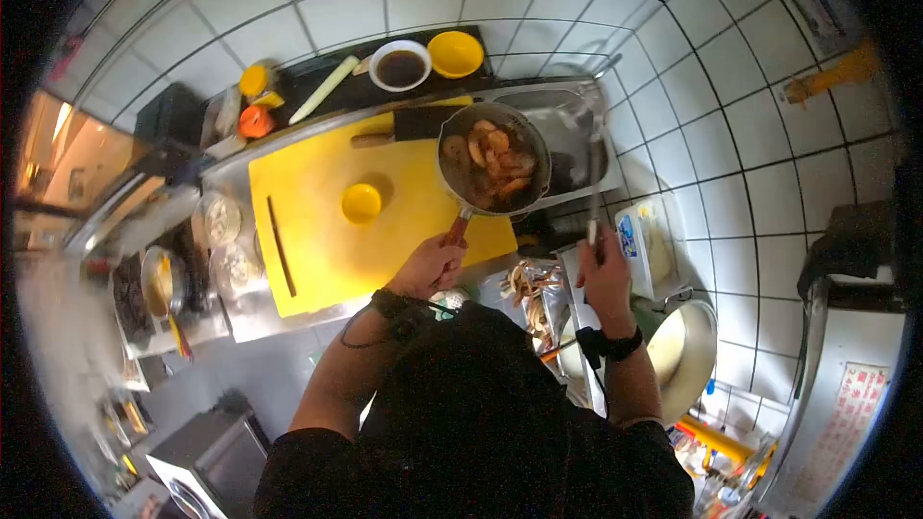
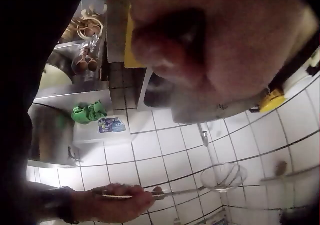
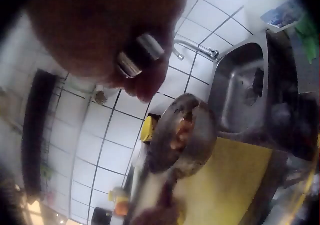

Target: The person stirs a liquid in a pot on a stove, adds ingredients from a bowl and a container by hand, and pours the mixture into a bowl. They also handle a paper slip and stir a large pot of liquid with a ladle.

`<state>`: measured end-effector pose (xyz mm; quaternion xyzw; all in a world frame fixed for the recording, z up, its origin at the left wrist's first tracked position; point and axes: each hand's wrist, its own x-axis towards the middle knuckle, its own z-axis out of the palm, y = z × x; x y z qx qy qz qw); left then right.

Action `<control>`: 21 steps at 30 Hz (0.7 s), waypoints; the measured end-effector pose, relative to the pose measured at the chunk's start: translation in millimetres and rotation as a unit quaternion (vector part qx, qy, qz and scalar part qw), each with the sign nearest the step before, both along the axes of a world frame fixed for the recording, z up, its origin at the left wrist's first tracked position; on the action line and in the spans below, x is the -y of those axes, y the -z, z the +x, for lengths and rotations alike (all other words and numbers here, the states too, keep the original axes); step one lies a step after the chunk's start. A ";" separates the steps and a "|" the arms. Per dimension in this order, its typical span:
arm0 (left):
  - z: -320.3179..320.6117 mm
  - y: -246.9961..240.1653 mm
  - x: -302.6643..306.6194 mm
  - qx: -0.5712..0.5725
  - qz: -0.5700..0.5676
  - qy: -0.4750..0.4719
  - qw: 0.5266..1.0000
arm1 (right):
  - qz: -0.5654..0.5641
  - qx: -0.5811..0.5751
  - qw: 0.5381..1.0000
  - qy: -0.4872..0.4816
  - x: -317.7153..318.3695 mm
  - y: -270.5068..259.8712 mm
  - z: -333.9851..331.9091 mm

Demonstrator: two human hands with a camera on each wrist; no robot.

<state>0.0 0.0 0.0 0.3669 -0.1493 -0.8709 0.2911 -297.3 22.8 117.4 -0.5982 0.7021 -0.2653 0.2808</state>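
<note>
My left hand (image 1: 430, 265) grips the red handle (image 1: 461, 227) of a metal saucepan (image 1: 524, 132). Reddish-brown food pieces (image 1: 497, 156) lie in the pan, which is over the right end of a yellow cutting board (image 1: 317, 163) and the sink's near side. In my right hand (image 1: 606, 274), off to the pan's right, is the handle of a wire strainer (image 2: 223, 177). In the left wrist view the strainer's round head stands out past the fingers, in front of the tiled wall. The right wrist view shows the pan (image 3: 161, 140) tilted, with the handle's metal end (image 3: 131, 67) by my palm.
On the board are a cleaver (image 1: 423, 124), a small yellow bowl (image 1: 361, 203) and a dark stick (image 1: 280, 248). Behind it stand a white bowl of dark liquid (image 1: 402, 67) and a yellow bowl (image 1: 455, 55). The sink (image 1: 577, 125) adjoins the tiled wall; a large pot (image 1: 681, 356) stands at right.
</note>
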 end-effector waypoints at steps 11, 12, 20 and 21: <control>28.3 -65.5 -144.5 0.069 -0.015 -0.228 0.971 | 0.130 -0.108 0.984 -0.050 76.5 169.1 -49.0; 29.7 -69.4 -157.8 0.052 -0.021 -0.247 0.967 | 0.106 -0.170 0.975 -0.097 72.3 200.5 -77.0; 50.8 -65.2 -287.4 -0.057 -0.030 -0.439 0.896 | 0.139 -0.410 0.870 -0.235 88.5 292.1 -72.7; 42.5 -64.9 -302.6 -0.076 -0.030 -0.458 0.885 | 0.041 -0.551 0.723 -0.414 98.4 291.2 -103.7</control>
